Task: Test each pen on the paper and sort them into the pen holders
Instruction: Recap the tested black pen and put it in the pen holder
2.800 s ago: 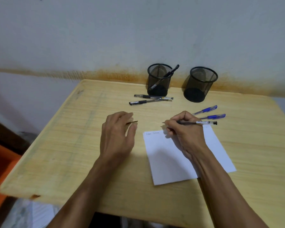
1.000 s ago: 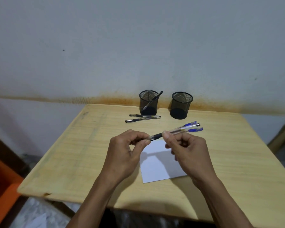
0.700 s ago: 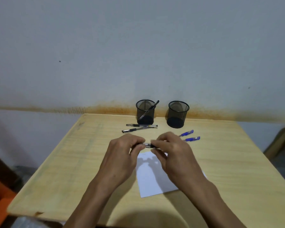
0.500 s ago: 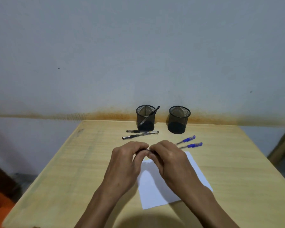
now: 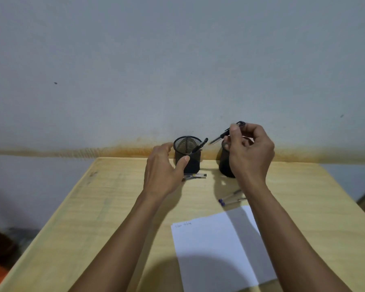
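My right hand [image 5: 249, 152] holds a black pen [image 5: 221, 137] raised above and between the two black mesh pen holders, tip pointing left and down. The left holder [image 5: 187, 153] has one black pen [image 5: 200, 145] leaning in it. My right hand hides most of the right holder [image 5: 224, 167]. My left hand [image 5: 163, 168] is open, curved beside the left holder, thumb at its wall. Two black pens [image 5: 195, 176] lie in front of that holder. Two blue pens [image 5: 230, 197] lie near my right forearm. The white paper [image 5: 215, 249] carries small scribbles at its top left.
The wooden table [image 5: 114, 207] stands against a grey wall with a rust-coloured stain line. The holders sit at its far edge. Something orange shows at the lower left, below the table.
Both hands were together over the paper on the pen. Now my right hand has carried the pen up to the holders, and my left hand has let go and reached beside the left holder.
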Demonstrator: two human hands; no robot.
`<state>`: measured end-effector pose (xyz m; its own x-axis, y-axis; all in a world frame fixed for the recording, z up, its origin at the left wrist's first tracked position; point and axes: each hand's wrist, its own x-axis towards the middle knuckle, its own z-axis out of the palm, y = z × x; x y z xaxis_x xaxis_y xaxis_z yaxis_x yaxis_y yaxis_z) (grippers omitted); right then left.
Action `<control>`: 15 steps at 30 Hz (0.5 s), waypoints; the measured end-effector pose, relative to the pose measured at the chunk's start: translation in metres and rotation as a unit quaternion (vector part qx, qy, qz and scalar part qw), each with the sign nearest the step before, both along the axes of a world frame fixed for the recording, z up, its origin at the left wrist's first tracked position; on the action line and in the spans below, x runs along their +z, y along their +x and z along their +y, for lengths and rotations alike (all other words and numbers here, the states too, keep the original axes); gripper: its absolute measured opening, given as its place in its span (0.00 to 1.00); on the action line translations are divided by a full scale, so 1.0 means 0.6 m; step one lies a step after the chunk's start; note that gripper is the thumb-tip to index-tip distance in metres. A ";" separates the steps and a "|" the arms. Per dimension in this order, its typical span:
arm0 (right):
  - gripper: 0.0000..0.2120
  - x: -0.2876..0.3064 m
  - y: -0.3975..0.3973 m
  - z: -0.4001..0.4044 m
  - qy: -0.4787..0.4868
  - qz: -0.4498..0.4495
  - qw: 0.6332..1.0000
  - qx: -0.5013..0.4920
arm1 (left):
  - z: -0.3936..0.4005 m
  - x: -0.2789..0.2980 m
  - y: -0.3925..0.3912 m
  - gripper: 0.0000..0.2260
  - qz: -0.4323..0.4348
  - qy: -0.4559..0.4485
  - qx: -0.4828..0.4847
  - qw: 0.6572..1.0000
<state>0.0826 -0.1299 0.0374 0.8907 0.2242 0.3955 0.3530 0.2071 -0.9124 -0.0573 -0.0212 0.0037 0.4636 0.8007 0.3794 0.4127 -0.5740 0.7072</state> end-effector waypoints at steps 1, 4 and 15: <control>0.06 -0.003 0.006 0.014 0.001 0.006 1.000 -0.003 | 0.013 -0.002 0.011 0.27 0.014 -0.006 0.002 1.000; 0.06 -0.022 0.017 0.048 -0.024 0.002 1.000 -0.016 | 0.039 -0.009 0.035 0.32 0.047 -0.033 0.000 0.998; 0.10 -0.069 0.025 0.104 -0.128 0.013 0.992 0.000 | 0.068 -0.025 0.053 0.21 0.054 -0.009 -0.022 0.998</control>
<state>0.0979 -0.0672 -0.0039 0.8997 0.3143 0.3028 0.3288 -0.0318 -0.9439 -0.0257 0.0195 -0.0111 0.5361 0.7849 0.3108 0.4608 -0.5805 0.6713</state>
